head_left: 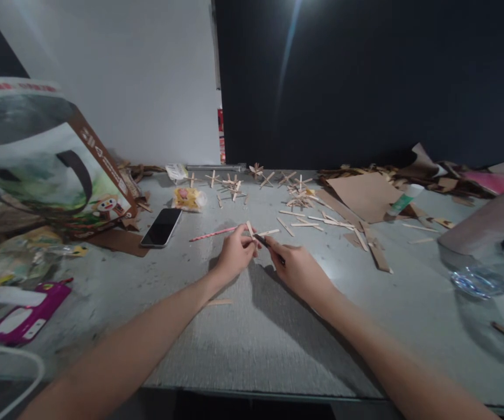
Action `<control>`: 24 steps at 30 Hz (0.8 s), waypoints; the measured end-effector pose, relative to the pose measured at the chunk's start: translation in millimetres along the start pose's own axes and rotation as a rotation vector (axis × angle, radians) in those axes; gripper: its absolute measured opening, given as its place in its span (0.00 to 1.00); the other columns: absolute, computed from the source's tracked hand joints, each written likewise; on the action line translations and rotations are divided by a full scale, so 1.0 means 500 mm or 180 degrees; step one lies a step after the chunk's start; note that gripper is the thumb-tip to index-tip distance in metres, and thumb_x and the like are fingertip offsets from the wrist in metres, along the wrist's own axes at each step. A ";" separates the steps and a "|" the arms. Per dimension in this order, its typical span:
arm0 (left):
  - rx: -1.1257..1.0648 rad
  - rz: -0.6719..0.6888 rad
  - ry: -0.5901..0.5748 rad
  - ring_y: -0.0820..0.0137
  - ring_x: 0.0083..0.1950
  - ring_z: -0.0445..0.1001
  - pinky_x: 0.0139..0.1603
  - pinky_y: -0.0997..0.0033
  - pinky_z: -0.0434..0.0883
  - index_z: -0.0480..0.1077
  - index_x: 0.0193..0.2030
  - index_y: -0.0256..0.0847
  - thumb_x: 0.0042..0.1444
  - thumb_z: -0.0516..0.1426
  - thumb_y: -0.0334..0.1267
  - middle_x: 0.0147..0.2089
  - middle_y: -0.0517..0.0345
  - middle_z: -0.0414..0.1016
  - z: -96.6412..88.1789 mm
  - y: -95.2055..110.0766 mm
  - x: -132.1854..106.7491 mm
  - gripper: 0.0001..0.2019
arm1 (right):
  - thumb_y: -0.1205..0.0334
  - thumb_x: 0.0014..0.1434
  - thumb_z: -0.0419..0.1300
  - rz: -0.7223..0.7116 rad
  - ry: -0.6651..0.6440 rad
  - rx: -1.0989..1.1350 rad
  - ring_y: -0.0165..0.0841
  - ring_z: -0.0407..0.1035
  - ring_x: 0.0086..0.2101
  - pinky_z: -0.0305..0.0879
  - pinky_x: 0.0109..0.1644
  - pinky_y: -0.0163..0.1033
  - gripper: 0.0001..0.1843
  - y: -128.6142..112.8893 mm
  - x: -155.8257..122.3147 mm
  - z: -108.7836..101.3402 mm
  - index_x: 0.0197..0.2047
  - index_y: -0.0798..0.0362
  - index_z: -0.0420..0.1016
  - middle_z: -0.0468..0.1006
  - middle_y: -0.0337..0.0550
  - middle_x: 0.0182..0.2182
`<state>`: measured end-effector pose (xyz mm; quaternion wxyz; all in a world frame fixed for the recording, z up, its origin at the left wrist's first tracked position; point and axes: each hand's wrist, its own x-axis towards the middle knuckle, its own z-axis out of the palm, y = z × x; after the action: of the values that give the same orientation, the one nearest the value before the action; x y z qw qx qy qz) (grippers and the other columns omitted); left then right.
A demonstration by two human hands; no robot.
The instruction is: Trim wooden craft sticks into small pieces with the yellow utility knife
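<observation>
My left hand (235, 254) is closed in a pinch on a wooden craft stick (249, 228) near the middle of the grey table (252, 338). Just to its right, my right hand (298, 269) grips a dark pen-like tool (269, 246) whose tip meets the stick. A pink pencil (214, 234) lies on the table just left of my left hand. Loose sticks (304, 220) and small cross-shaped stick pieces (232, 185) are scattered beyond the hands. A single stick (218, 302) lies under my left forearm.
A black phone (161, 227) lies left of the hands, a yellow packet (188, 198) behind it. A large printed bag (37, 163) and a pink package (27, 315) fill the left side. Brown cardboard (366, 195), a glue tube (403, 201) and clear plastic (479, 281) sit on the right.
</observation>
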<state>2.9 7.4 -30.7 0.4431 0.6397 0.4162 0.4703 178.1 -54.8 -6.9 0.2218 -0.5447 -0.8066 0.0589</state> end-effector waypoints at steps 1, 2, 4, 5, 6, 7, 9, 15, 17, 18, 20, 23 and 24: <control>0.0045 0.0007 0.0004 0.72 0.23 0.73 0.27 0.76 0.68 0.67 0.42 0.42 0.53 0.58 0.27 0.24 0.65 0.77 0.000 -0.001 0.000 0.11 | 0.67 0.71 0.50 0.0065 -0.0058 -0.0118 0.36 0.77 0.29 0.56 0.31 0.35 0.27 -0.008 -0.002 0.002 0.71 0.57 0.70 0.86 0.53 0.36; 0.0125 0.0028 0.0021 0.72 0.23 0.73 0.27 0.76 0.67 0.67 0.42 0.42 0.53 0.58 0.27 0.24 0.65 0.76 0.001 -0.001 -0.001 0.11 | 0.68 0.71 0.50 0.0145 -0.0125 -0.0248 0.37 0.77 0.29 0.56 0.30 0.36 0.28 -0.016 -0.004 0.003 0.72 0.57 0.68 0.86 0.54 0.36; 0.0316 0.0081 0.0063 0.72 0.23 0.72 0.27 0.76 0.66 0.68 0.41 0.42 0.52 0.58 0.26 0.22 0.66 0.75 0.001 -0.002 -0.002 0.11 | 0.68 0.72 0.49 0.0330 -0.0284 -0.0485 0.39 0.78 0.30 0.54 0.29 0.37 0.29 -0.033 -0.006 0.005 0.73 0.58 0.66 0.85 0.55 0.38; 0.0377 0.0092 0.0081 0.72 0.23 0.72 0.27 0.76 0.65 0.69 0.41 0.42 0.52 0.58 0.25 0.22 0.66 0.75 0.001 -0.003 -0.002 0.11 | 0.68 0.72 0.49 0.0408 -0.0356 -0.0557 0.39 0.78 0.30 0.54 0.29 0.37 0.29 -0.041 -0.006 0.006 0.73 0.58 0.65 0.85 0.56 0.39; 0.0389 0.0074 0.0096 0.72 0.22 0.72 0.27 0.76 0.65 0.69 0.41 0.42 0.51 0.58 0.25 0.21 0.66 0.75 0.002 -0.003 -0.002 0.11 | 0.68 0.72 0.49 0.0475 -0.0420 -0.0600 0.40 0.78 0.31 0.55 0.29 0.37 0.28 -0.048 -0.006 0.006 0.74 0.57 0.65 0.85 0.56 0.40; 0.0352 0.0026 0.0104 0.72 0.22 0.72 0.27 0.76 0.65 0.68 0.40 0.42 0.51 0.58 0.25 0.21 0.66 0.75 0.003 -0.004 -0.001 0.11 | 0.69 0.72 0.49 0.0530 -0.0462 -0.0618 0.40 0.79 0.31 0.55 0.29 0.37 0.29 -0.054 -0.006 0.007 0.74 0.57 0.64 0.85 0.57 0.41; 0.0204 -0.0118 0.0098 0.71 0.21 0.73 0.26 0.75 0.65 0.67 0.40 0.42 0.51 0.58 0.25 0.21 0.65 0.75 0.005 -0.006 0.002 0.11 | 0.69 0.72 0.49 0.0589 -0.0514 -0.0580 0.40 0.79 0.32 0.56 0.30 0.37 0.29 -0.061 -0.004 0.009 0.74 0.56 0.63 0.85 0.57 0.41; 0.0235 -0.0172 0.0183 0.70 0.21 0.73 0.25 0.75 0.65 0.67 0.41 0.42 0.49 0.57 0.24 0.20 0.67 0.75 0.004 -0.008 0.007 0.13 | 0.69 0.72 0.48 0.0554 -0.0437 -0.0389 0.40 0.79 0.32 0.55 0.30 0.38 0.29 -0.054 -0.001 0.021 0.75 0.58 0.61 0.85 0.56 0.40; 0.0380 -0.0070 0.0153 0.69 0.22 0.74 0.26 0.75 0.65 0.68 0.41 0.42 0.49 0.56 0.23 0.21 0.67 0.75 0.003 -0.004 0.004 0.14 | 0.69 0.71 0.49 0.0496 -0.0365 -0.0282 0.40 0.78 0.30 0.54 0.30 0.38 0.29 -0.045 -0.001 0.021 0.73 0.59 0.65 0.86 0.56 0.39; 0.0457 0.0004 0.0128 0.69 0.23 0.75 0.27 0.75 0.65 0.68 0.41 0.42 0.49 0.56 0.23 0.21 0.67 0.76 0.002 -0.002 0.002 0.14 | 0.69 0.70 0.49 0.0453 -0.0301 -0.0197 0.39 0.78 0.30 0.53 0.30 0.37 0.28 -0.041 -0.001 0.020 0.71 0.59 0.67 0.86 0.56 0.37; 0.0592 0.0140 0.0088 0.69 0.25 0.76 0.29 0.74 0.66 0.69 0.41 0.43 0.49 0.56 0.23 0.22 0.66 0.77 0.001 0.003 -0.001 0.14 | 0.68 0.70 0.48 0.0350 -0.0135 0.0018 0.38 0.76 0.27 0.52 0.29 0.37 0.27 -0.033 -0.001 0.019 0.68 0.59 0.71 0.86 0.55 0.34; 0.0662 0.0146 0.0112 0.69 0.24 0.75 0.29 0.75 0.65 0.68 0.41 0.43 0.49 0.57 0.23 0.22 0.66 0.76 0.001 0.004 -0.004 0.14 | 0.67 0.69 0.49 0.0348 0.0039 0.0321 0.35 0.74 0.24 0.50 0.29 0.36 0.26 -0.025 0.000 0.020 0.64 0.58 0.76 0.85 0.52 0.29; 0.0632 0.0078 0.0128 0.69 0.23 0.75 0.28 0.75 0.64 0.68 0.42 0.43 0.49 0.57 0.23 0.21 0.67 0.76 0.002 0.003 -0.003 0.14 | 0.66 0.68 0.49 0.0392 0.0064 0.0397 0.34 0.73 0.23 0.50 0.28 0.35 0.25 -0.024 0.001 0.021 0.63 0.58 0.78 0.84 0.52 0.28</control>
<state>3.6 5.4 -30.0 0.3634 0.6760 0.4617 0.4448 163.2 -57.8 -12.3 0.2593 -0.5790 -0.7641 0.1171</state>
